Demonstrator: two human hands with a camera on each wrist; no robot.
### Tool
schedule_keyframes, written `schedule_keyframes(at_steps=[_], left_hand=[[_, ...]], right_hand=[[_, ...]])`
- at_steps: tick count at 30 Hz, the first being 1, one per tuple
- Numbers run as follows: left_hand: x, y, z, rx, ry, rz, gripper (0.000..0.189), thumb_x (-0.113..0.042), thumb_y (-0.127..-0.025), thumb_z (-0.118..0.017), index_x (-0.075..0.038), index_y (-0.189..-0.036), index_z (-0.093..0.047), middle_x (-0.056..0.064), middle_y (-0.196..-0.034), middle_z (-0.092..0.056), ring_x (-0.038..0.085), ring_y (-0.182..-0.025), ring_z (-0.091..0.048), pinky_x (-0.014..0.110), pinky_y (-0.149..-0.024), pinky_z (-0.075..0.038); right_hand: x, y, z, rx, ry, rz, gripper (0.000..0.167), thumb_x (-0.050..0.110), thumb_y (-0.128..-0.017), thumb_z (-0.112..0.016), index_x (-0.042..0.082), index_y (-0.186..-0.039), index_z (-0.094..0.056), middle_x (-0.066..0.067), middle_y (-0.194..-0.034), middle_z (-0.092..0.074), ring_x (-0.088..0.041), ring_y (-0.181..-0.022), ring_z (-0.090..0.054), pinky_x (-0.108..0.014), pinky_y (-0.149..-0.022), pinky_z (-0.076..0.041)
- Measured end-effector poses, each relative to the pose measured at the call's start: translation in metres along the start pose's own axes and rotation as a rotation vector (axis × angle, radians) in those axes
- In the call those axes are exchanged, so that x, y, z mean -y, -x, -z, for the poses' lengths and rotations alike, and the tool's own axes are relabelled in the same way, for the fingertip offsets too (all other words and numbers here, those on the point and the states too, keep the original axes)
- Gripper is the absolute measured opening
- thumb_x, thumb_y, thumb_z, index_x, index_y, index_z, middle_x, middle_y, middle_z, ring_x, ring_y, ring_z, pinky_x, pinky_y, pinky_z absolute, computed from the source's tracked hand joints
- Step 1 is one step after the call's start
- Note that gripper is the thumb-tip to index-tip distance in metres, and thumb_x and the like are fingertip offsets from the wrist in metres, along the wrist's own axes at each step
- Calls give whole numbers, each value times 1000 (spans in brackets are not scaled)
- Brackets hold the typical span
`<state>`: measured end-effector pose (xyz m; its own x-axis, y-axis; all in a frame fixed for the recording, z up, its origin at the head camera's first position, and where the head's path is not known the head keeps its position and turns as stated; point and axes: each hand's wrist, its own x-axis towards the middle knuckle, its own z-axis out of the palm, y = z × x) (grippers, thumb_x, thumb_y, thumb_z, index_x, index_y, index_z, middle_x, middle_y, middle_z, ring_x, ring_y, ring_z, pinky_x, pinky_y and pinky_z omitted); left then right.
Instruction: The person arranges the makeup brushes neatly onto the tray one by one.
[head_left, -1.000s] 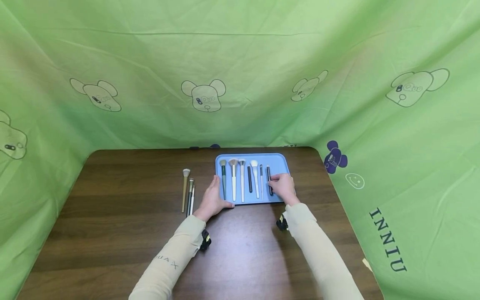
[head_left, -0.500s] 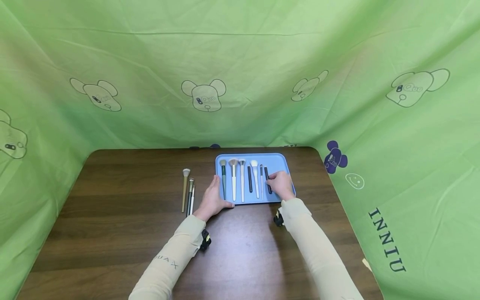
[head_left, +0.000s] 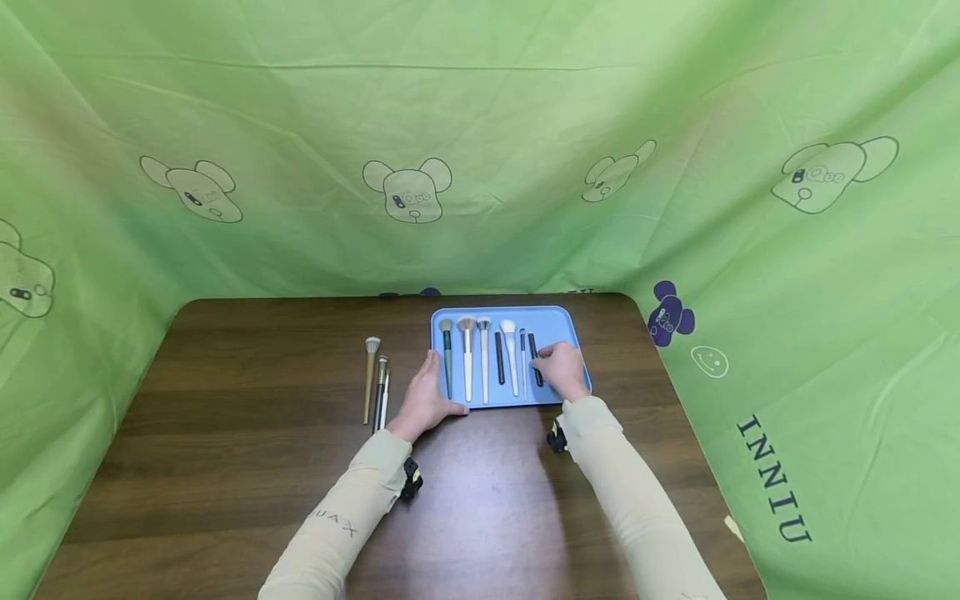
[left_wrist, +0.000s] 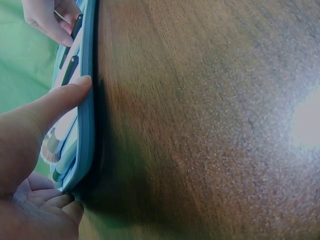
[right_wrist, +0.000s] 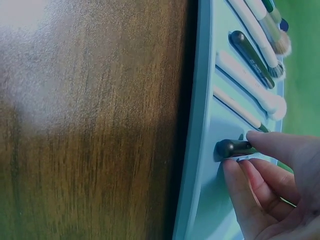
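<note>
Grip, right hand [head_left: 562,371]: thumb and fingertips pinch one slim black tool [head_left: 536,362], rightmost in blue tray [head_left: 558,327]. Left hand [head_left: 425,402]: spread, thumb on near rim [left_wrist: 87,125], fingers along left side. Forearms [head_left: 645,500]: two, extended forward over worktop [head_left: 247,375].

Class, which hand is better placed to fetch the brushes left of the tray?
Probably the left hand: it is nearer those brushes, though it holds the tray; the right hand pinches a black brush farther away.

I see a blue tray [head_left: 557,323], a black handle [head_left: 534,348], a white brush [head_left: 512,358], a brown wood-grained table [head_left: 247,375] and green cartoon-printed cloth [head_left: 510,200].
</note>
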<state>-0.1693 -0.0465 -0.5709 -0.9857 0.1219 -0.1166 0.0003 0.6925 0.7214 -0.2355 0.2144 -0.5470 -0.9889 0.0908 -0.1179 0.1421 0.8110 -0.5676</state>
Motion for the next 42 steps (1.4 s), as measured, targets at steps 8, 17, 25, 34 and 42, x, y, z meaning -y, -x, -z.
schedule_keyframes(at_steps=[8,17,25,34,42], left_hand=[[0,0,0,-4,-7,-2,127,-27,-69,-97,6,-159,-14,23,-166,-11,36,-150,-19,42,-118,-24],[0,0,0,-5,-5,-1,126,-27,-70,-97,6,-159,-14,22,-166,-10,36,-150,-19,43,-118,-26],[0,0,0,-4,4,-2,126,-27,-70,-97,6,-159,-14,22,-166,-11,37,-150,-20,43,-118,-26],[0,-1,0,2,4,2,125,-27,-71,-96,5,-159,-14,22,-166,-10,37,-150,-20,43,-118,-26],[-1,2,1,11,7,15,124,-26,-72,-95,5,-160,-13,21,-167,-9,37,-150,-19,45,-118,-26]], right_hand=[[-1,0,0,0,1,-20,29,19,-89,-79,-2,-109,-77,-18,-109,-74,-34,-110,-65,-45,-90,-52],[-1,1,4,-28,-46,-21,38,25,-93,-75,-2,-118,-74,-19,-112,-73,-34,-110,-66,-46,-89,-53],[-18,9,18,-81,-83,49,61,30,-94,-72,-8,-139,-57,-26,-132,-62,-41,-127,-55,-50,-106,-42],[-53,24,25,24,-67,119,107,48,-86,-78,-10,-156,-22,-30,-162,-21,-43,-149,-20,-53,-119,-20],[-74,35,19,138,-59,132,138,56,-70,-90,-7,-159,-5,-27,-166,-3,-41,-151,-10,-52,-119,-18]])
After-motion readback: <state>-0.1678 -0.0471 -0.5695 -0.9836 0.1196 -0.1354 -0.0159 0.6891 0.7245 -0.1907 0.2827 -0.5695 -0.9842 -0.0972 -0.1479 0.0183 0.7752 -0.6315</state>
